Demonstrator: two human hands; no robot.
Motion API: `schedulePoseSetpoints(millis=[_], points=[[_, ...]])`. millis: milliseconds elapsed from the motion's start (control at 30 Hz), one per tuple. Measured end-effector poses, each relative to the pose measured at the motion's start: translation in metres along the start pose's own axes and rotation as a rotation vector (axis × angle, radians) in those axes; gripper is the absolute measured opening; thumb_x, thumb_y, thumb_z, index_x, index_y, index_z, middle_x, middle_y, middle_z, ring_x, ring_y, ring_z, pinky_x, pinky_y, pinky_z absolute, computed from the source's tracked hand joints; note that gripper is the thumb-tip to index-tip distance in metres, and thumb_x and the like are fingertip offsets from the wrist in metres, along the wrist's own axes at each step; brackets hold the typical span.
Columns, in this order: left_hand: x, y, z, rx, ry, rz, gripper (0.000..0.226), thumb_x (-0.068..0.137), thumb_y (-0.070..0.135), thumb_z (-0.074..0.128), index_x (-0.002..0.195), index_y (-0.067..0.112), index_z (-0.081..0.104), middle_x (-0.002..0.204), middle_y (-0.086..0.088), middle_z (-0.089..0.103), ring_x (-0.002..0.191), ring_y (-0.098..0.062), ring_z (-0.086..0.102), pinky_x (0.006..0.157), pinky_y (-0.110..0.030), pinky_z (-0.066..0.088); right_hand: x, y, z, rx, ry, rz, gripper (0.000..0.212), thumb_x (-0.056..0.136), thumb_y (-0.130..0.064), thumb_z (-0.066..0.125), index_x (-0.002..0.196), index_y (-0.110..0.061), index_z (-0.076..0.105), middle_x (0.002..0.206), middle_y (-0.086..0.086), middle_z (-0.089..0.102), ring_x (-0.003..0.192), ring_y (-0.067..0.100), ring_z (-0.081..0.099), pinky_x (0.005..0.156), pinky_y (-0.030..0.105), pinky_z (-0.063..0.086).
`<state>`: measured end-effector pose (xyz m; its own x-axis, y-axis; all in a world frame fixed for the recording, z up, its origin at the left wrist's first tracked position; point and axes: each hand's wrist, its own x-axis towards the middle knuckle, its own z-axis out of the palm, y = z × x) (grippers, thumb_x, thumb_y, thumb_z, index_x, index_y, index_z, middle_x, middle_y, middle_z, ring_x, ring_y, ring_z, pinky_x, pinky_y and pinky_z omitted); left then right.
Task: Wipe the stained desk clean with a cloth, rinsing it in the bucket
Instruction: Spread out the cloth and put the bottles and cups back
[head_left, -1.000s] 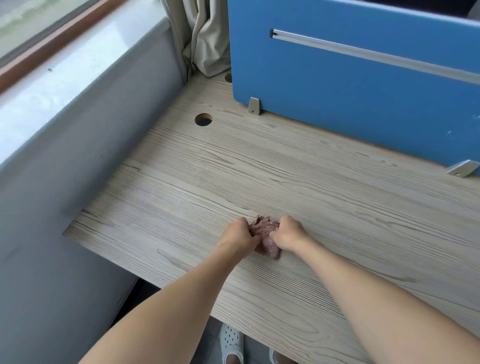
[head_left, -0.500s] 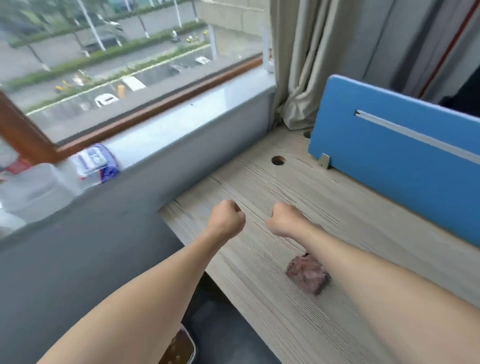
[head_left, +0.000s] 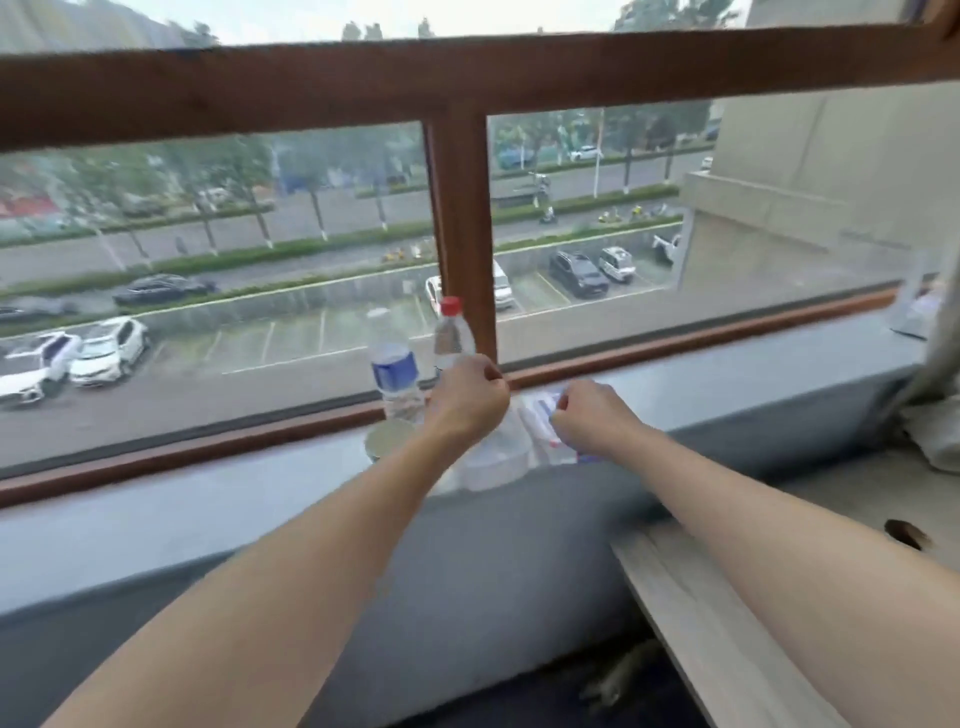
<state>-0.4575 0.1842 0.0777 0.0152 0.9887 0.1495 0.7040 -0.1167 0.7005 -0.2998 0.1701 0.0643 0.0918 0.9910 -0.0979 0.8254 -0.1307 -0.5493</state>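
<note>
My left hand (head_left: 467, 400) reaches over the grey window sill (head_left: 208, 499) with its fingers curled and nothing in it, just in front of a red-capped clear bottle (head_left: 451, 332). My right hand (head_left: 587, 415) hovers with curled fingers over a white packet with blue and red print (head_left: 540, 415); blur hides whether it grips it. Only the wooden desk's left end (head_left: 696, 613) shows, at the lower right. No cloth or bucket is in view.
A blue-labelled bottle (head_left: 395, 369), a round pale lid or bowl (head_left: 387, 439) and a translucent white container (head_left: 493, 462) stand on the sill. Behind them is the brown window frame (head_left: 462, 234). A curtain (head_left: 935, 415) hangs at the right.
Both hands let go of the cloth, left it on the desk and moved left to the window sill. My view swung from the desk up to the window.
</note>
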Motion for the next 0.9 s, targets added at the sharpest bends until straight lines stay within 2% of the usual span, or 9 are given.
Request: schedulePoseSetpoints(millis=[67,133,233,300,367,467,600,700,900], points=[[0.019,-0.022,-0.036,-0.005,0.083,-0.014,0.023,0.084,0.013,0.053,0.094,0.010,0.073,0.091,-0.009,0.074,0.090,-0.026,0.067,0.082,-0.034,0.053,0.018,-0.040,0.006,-0.006,-0.008,-0.058,0.009,0.085,-0.017,0.052,0.087,-0.011,0.059,0.089,0.012,0.059,0.090,0.033,0.061,0.070,0.029,0.044],[0.036,-0.043,-0.068,-0.003,0.162,-0.045,0.020,0.085,0.011,0.054,0.093,0.012,0.073,0.094,-0.009,0.073,0.093,-0.027,0.066,0.081,-0.031,0.050,0.042,-0.076,0.013,0.019,0.006,-0.094,0.014,0.089,-0.020,0.057,0.101,-0.012,0.058,0.095,0.008,0.056,0.091,0.030,0.056,0.073,0.029,0.039],[0.059,-0.074,-0.099,0.007,0.247,-0.098,0.025,0.087,0.013,0.060,0.111,0.009,0.065,0.110,-0.012,0.066,0.097,-0.025,0.060,0.081,-0.029,0.044,0.079,-0.114,0.028,0.103,0.053,-0.120,0.048,0.089,-0.032,0.067,0.127,-0.010,0.046,0.119,0.012,0.054,0.112,0.032,0.055,0.090,0.040,0.048],[0.073,-0.090,-0.109,0.040,0.228,-0.136,0.043,0.087,0.019,0.067,0.126,0.008,0.053,0.125,-0.014,0.052,0.097,-0.022,0.052,0.083,-0.026,0.037,0.100,-0.130,0.035,0.131,0.075,-0.090,0.076,0.084,-0.040,0.074,0.141,-0.008,0.035,0.136,0.018,0.046,0.126,0.036,0.048,0.105,0.044,0.044],[0.086,-0.100,-0.109,0.051,0.159,-0.166,0.060,0.085,0.026,0.074,0.135,0.008,0.046,0.133,-0.014,0.045,0.106,-0.025,0.052,0.086,-0.024,0.034,0.115,-0.136,0.038,0.125,0.068,-0.047,0.092,0.080,-0.045,0.078,0.148,-0.008,0.028,0.144,0.018,0.039,0.133,0.037,0.043,0.109,0.044,0.041],[0.107,-0.109,-0.100,0.047,0.079,-0.191,0.070,0.081,0.036,0.079,0.137,0.009,0.046,0.134,-0.012,0.050,0.116,-0.025,0.053,0.085,-0.024,0.035,0.132,-0.134,0.043,0.111,0.059,-0.010,0.087,0.077,-0.050,0.080,0.141,-0.010,0.037,0.139,0.015,0.047,0.128,0.034,0.047,0.105,0.042,0.043],[0.125,-0.119,-0.082,-0.037,0.014,-0.217,0.069,0.073,0.038,0.085,0.130,0.015,0.054,0.122,-0.006,0.063,0.108,-0.023,0.059,0.086,-0.032,0.047,0.145,-0.133,0.047,0.148,0.032,0.020,0.078,0.079,-0.048,0.080,0.136,-0.011,0.044,0.134,0.009,0.054,0.126,0.031,0.049,0.105,0.042,0.042],[0.131,-0.124,-0.069,-0.181,0.049,-0.237,0.061,0.068,0.032,0.089,0.122,0.021,0.061,0.110,-0.006,0.070,0.100,-0.025,0.066,0.090,-0.044,0.056,0.148,-0.133,0.050,0.228,0.001,0.042,0.075,0.079,-0.037,0.083,0.137,-0.012,0.042,0.133,0.010,0.055,0.125,0.031,0.051,0.105,0.042,0.043],[0.134,-0.115,-0.061,-0.285,0.057,-0.279,0.063,0.067,0.021,0.090,0.122,0.026,0.059,0.111,-0.006,0.065,0.099,-0.031,0.064,0.067,-0.050,0.062,0.145,-0.132,0.054,0.200,0.074,0.016,0.062,0.080,-0.030,0.083,0.130,-0.014,0.049,0.126,0.009,0.059,0.118,0.031,0.056,0.098,0.039,0.046]])
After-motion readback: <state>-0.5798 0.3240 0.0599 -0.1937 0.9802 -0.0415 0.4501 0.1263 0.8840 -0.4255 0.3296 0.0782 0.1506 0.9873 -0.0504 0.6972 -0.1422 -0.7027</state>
